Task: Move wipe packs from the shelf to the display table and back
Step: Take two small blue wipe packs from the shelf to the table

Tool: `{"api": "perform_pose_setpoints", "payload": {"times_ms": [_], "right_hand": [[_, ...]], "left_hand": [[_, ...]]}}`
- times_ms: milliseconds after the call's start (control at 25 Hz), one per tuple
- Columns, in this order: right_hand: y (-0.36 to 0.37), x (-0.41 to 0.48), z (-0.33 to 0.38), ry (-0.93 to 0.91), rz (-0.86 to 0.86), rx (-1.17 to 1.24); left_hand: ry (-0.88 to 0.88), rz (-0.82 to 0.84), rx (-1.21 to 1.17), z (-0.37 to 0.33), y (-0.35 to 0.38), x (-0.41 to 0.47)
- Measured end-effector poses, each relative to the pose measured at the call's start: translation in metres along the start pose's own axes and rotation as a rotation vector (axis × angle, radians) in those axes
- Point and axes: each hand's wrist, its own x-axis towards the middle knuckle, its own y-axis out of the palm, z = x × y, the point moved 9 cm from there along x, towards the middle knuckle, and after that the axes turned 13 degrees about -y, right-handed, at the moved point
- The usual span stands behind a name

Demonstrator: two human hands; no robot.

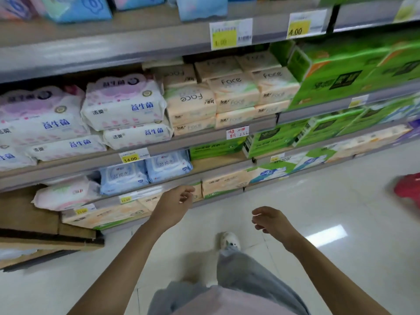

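Observation:
Two blue wipe packs (145, 172) stand side by side on a low shelf (172, 181), with a pink wipe pack (66, 195) lying to their left. White and pink wipe packs (123, 103) are stacked on the shelf above. My left hand (177, 201) hangs in front of the low shelf edge, just below and right of the blue packs, fingers loosely curled and holding nothing. My right hand (270, 220) hovers over the floor further right, also loosely curled and empty. The display table is out of sight.
Beige tissue packs (227, 94) and green tissue boxes (345, 73) fill the shelves to the right. A cardboard box (45, 223) sits low at the left. White tiled floor (341, 201) stretches right, with a red object (409, 189) at its edge. My shoe (229, 242) is below.

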Motion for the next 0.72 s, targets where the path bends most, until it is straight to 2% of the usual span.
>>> {"api": "perform_pose_setpoints", "payload": {"times_ms": [240,440,600,640,720], "right_hand": [[-0.056,0.065,0.172,-0.443,0.031,0.049],[-0.078,0.043,0.317,-0.834,0.035,0.154],[-0.093,0.018,0.403,-1.078,-0.118,0.189],[-0.095,0.016,0.422,-1.123,-0.184,0.163],[-0.096,0.022,0.451,-1.147,-0.319,0.074]], "left_hand": [[0.142,-0.189,-0.360,-0.116,-0.057,-0.003],[0.447,-0.444,-0.421,-0.200,-0.151,-0.038],[0.635,-0.683,-0.462,-0.254,-0.225,-0.053],[0.633,-0.737,-0.444,-0.265,-0.238,-0.049],[0.521,-0.818,-0.322,-0.283,-0.252,-0.032]]}}
